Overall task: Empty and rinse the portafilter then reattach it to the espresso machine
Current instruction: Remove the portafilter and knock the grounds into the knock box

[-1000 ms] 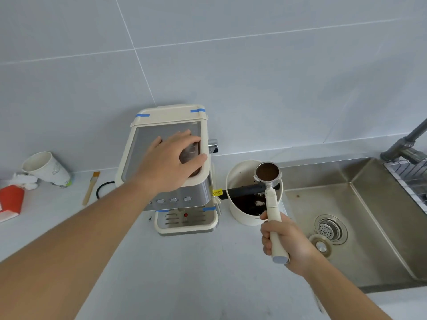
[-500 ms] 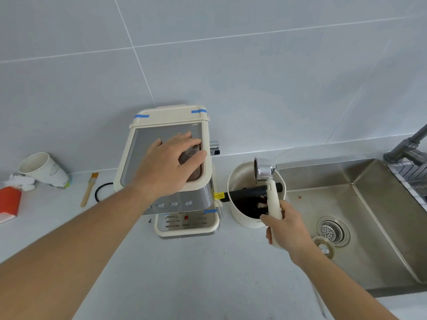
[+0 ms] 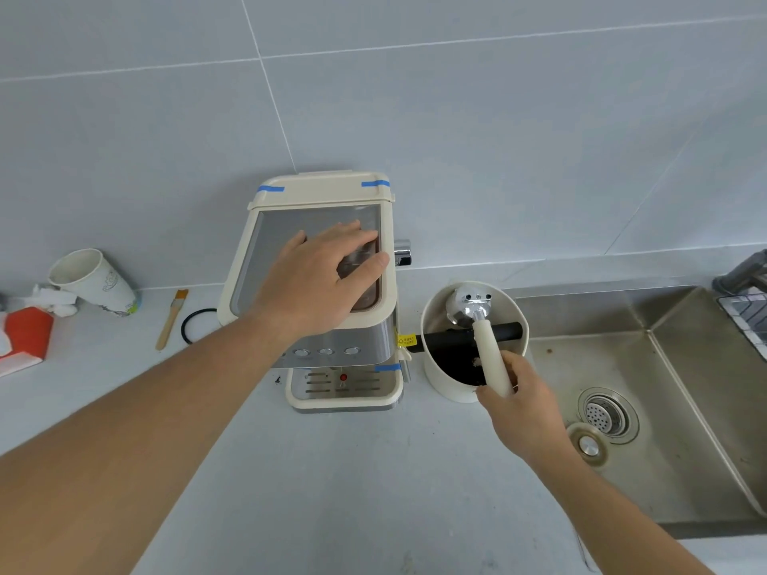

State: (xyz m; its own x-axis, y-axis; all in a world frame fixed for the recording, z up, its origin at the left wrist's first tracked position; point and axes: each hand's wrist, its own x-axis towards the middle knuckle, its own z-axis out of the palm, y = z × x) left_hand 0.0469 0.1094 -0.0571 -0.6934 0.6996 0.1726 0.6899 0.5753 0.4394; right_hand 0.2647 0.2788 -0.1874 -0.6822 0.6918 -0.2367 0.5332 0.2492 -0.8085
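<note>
My right hand (image 3: 525, 404) grips the cream handle of the portafilter (image 3: 477, 315). Its metal basket is turned face down inside the cream knock box (image 3: 456, 388), above the black bar (image 3: 448, 338) that spans the box. Dark coffee grounds lie in the box's bottom. My left hand (image 3: 323, 276) rests flat on top of the cream and steel espresso machine (image 3: 344, 367), fingers spread, holding nothing. The machine stands just left of the knock box.
A steel sink (image 3: 664, 408) with a drain strainer and a loose plug lies to the right, a tap (image 3: 743, 271) at its far corner. On the counter's left are a tipped paper cup (image 3: 93, 282), a red carton (image 3: 25, 338), a small brush (image 3: 172, 317) and a black ring (image 3: 199, 325).
My right hand has rolled the portafilter from basket-up, showing the coffee puck, to basket-down, and lowered it into the knock box. My left hand stays on the machine.
</note>
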